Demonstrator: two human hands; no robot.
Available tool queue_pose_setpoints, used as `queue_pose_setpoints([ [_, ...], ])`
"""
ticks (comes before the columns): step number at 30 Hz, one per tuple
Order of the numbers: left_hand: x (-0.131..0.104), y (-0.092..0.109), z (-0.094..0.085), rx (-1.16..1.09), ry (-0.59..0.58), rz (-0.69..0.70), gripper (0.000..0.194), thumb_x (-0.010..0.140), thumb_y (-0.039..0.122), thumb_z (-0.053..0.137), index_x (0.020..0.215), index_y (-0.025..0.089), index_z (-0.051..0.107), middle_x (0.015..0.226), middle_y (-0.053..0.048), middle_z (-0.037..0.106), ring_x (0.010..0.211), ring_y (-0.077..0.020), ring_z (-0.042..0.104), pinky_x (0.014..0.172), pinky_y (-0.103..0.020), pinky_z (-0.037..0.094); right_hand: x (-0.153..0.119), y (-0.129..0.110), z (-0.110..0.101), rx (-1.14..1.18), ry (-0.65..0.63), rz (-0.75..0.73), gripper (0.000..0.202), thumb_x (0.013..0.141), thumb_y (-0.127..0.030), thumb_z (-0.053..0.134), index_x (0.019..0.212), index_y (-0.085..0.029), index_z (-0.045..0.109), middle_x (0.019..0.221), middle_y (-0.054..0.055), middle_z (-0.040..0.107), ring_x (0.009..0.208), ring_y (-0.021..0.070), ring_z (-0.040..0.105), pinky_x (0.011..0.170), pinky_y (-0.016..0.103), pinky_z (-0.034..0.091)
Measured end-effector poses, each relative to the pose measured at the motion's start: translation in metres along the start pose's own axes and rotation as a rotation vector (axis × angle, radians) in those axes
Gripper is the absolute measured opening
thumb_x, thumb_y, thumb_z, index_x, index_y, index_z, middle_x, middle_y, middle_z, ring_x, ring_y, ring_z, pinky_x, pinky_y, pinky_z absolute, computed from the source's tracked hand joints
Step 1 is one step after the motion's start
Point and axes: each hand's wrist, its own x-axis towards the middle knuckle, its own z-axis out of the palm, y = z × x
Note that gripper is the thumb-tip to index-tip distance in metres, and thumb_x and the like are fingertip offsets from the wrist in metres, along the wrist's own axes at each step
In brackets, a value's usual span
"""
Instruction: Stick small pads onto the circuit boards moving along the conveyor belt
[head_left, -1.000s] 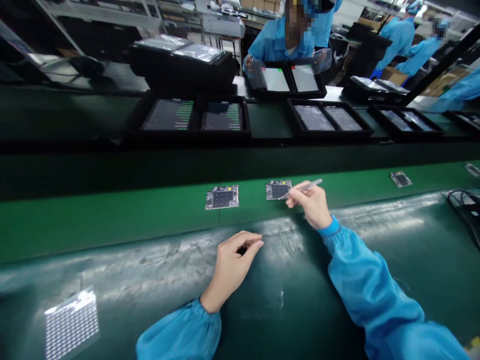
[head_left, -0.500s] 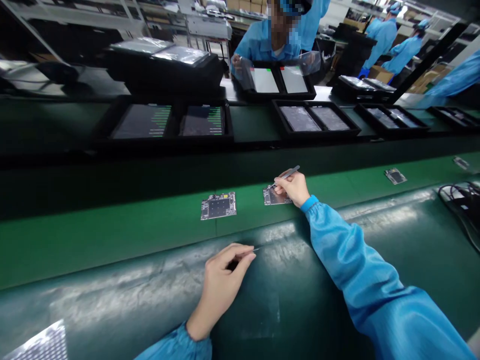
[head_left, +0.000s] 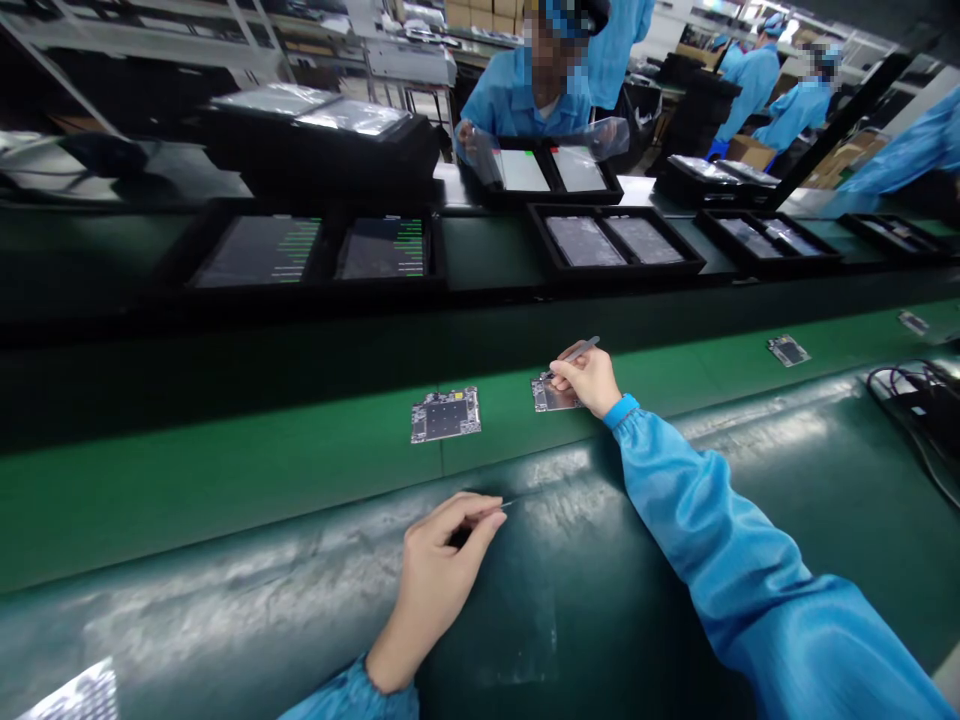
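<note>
On the green conveyor belt, my right hand is closed around metal tweezers. Their tip end is down at a circuit board, partly covered by my fingers; whether the tips grip anything cannot be seen. Left of it lies a second circuit board with a dark middle and a yellow patch. My left hand hovers over the dark green mat, thumb and fingers pinched together. A thin, pale sliver sticks out from the fingertips, too small to name.
Farther right on the belt lie more boards. Behind it runs a shelf of black trays holding flat panels. A co-worker faces me across the line. Black cables lie at right, a silvery sheet at lower left.
The boards on the belt have shifted slightly right relative to the mat, and my right hand stays at its board. The view has moved a little. My left hand keeps its pinch.
</note>
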Motion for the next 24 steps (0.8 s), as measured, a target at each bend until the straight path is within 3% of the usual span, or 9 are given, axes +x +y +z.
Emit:
queue_pose_setpoints([
  [8, 0.001, 0.000, -0.001, 0.006, -0.006, -0.015, 0.007, 0.083, 0.022, 0.072, 0.082, 0.021, 0.079, 0.077, -0.002, 0.078, 0.062, -0.0143, 0.072, 0.057, -0.021, 0.058, -0.014, 0.008, -0.010, -0.132, -0.029, -0.216, 0.025, 0.072, -0.039, 0.075, 0.079, -0.019, 0.062, 0.066, 0.001, 0.067, 0.060, 0.0161, 0.066, 0.063, 0.029, 0.056],
  [13, 0.000, -0.003, -0.001, 0.001, -0.011, -0.003, 0.006, 0.083, 0.021, 0.074, 0.084, 0.022, 0.079, 0.079, -0.001, 0.079, 0.063, -0.0136, 0.073, 0.058, -0.020, 0.058, -0.017, -0.006, -0.018, -0.271, 0.017, -0.272, 0.022, 0.081, -0.041, 0.068, 0.081, -0.020, 0.062, 0.072, 0.003, 0.067, 0.068, 0.0194, 0.067, 0.068, 0.032, 0.055],
  [15, -0.001, -0.003, -0.001, -0.001, -0.011, -0.003, 0.007, 0.083, 0.020, 0.074, 0.084, 0.023, 0.079, 0.079, 0.000, 0.079, 0.063, -0.0130, 0.073, 0.059, -0.019, 0.058, -0.019, -0.015, -0.023, -0.466, 0.029, -0.410, 0.019, 0.090, -0.034, 0.055, 0.086, -0.019, 0.066, 0.085, 0.007, 0.070, 0.085, 0.0221, 0.068, 0.081, 0.035, 0.055],
  [18, -0.001, -0.003, -0.001, -0.006, -0.009, -0.002, 0.007, 0.083, 0.019, 0.073, 0.085, 0.023, 0.079, 0.079, 0.000, 0.079, 0.064, -0.0129, 0.073, 0.060, -0.019, 0.058, -0.024, -0.023, -0.030, -0.930, -0.122, -0.563, 0.032, 0.090, -0.017, 0.045, 0.105, -0.017, 0.073, 0.103, 0.011, 0.068, 0.103, 0.0247, 0.063, 0.091, 0.036, 0.050],
  [21, -0.001, -0.004, 0.000, -0.003, -0.007, 0.001, 0.007, 0.083, 0.021, 0.073, 0.084, 0.022, 0.079, 0.078, 0.000, 0.079, 0.063, -0.0136, 0.072, 0.059, -0.020, 0.058, -0.031, -0.023, -0.032, -1.298, -0.294, -0.495, 0.048, 0.089, -0.015, 0.047, 0.133, -0.020, 0.066, 0.109, 0.012, 0.064, 0.100, 0.0251, 0.062, 0.079, 0.032, 0.050],
  [24, -0.001, -0.006, 0.000, 0.005, -0.011, -0.003, 0.006, 0.084, 0.022, 0.073, 0.085, 0.022, 0.079, 0.079, -0.001, 0.079, 0.064, -0.0142, 0.072, 0.059, -0.021, 0.058, -0.035, -0.024, -0.031, -1.445, -0.367, -0.433, 0.050, 0.093, -0.019, 0.047, 0.141, -0.022, 0.061, 0.112, 0.012, 0.063, 0.099, 0.0253, 0.062, 0.074, 0.032, 0.049],
])
